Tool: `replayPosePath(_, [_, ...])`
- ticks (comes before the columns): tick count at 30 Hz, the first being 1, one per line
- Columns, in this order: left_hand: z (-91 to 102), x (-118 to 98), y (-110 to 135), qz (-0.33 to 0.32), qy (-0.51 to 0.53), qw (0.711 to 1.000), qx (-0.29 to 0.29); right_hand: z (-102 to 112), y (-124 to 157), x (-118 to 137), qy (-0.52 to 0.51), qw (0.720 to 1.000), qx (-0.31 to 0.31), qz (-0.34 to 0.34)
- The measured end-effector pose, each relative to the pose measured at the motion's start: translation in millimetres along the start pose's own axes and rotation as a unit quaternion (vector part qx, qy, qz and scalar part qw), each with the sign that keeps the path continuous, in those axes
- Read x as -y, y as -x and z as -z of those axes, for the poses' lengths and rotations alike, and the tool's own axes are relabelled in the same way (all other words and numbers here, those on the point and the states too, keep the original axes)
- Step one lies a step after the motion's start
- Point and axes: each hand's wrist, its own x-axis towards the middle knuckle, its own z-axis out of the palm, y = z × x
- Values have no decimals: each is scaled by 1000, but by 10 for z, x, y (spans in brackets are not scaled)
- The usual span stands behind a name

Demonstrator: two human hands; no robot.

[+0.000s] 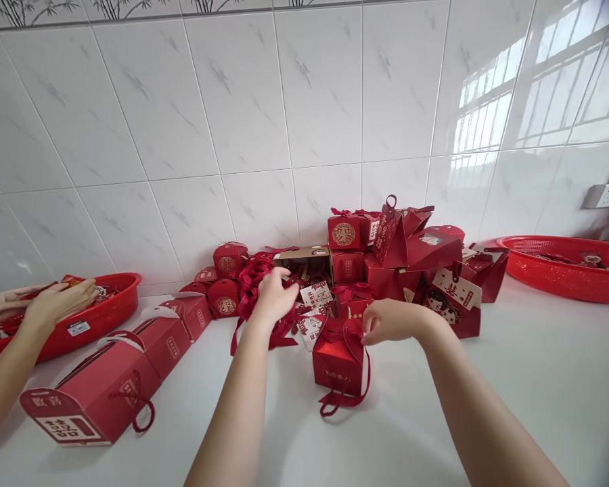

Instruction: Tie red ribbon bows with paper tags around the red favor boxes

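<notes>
A small red gift box (337, 362) stands upright in front of me, its top flaps drawn together and a dark red ribbon (345, 400) trailing down its front and right side. At its upper right edge, my right hand (393, 320) is closed, with the fingertips pinching the box by its flap or ribbon. My left hand (275, 299) reaches over a tangled heap of red ribbons (254, 276), fingers slightly curled and apart, with nothing visible in them. Just past it lies an open box (304, 255) with cards (317, 295) in front.
Red gift boxes (409, 250) are piled against the tiled wall. Along the left runs a row of handled red boxes (116, 399). Another person's hands (55, 304) work over a red basket (116, 304) at far left. A second red basket (563, 277) stands right.
</notes>
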Motion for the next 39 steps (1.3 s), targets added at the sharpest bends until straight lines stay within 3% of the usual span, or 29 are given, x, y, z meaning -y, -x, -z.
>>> replayPosePath(2, [-73, 46, 18, 8, -49, 991, 126, -52, -65, 20, 17, 999, 27, 0])
replayPosePath(5, [-161, 74, 45, 2, -83, 951, 298, -100, -152, 29, 12, 999, 31, 5])
replayPosePath(9, [-174, 86, 48, -20, -87, 924, 372, -79, -202, -62, -11, 1000, 19, 13])
replayPosePath(14, [-59, 40, 67, -42, -33, 925, 377, 51, -153, -233, -40, 993, -110, 13])
replayPosePath(20, [25, -152, 152, -7, 207, 935, 289, 146, 10, -320, -123, 968, -215, 35])
replayPosePath(24, [36, -247, 193, -18, 249, 935, 253, 160, 103, -255, -172, 949, -258, 56])
replayPosePath(29, [38, -282, 223, -36, 194, 951, 236, 186, 167, -149, -156, 947, -277, 48])
replayPosePath(31, [17, -246, 210, -16, 94, 969, 227, 197, 170, -153, -149, 952, -266, 29])
replayPosePath(35, [-76, -45, 110, 46, -135, 965, 219, 187, 115, -252, -95, 979, -174, -43])
replayPosePath(39, [-181, 177, -3, 75, -203, 945, 246, 112, -29, -374, -60, 990, -98, -77])
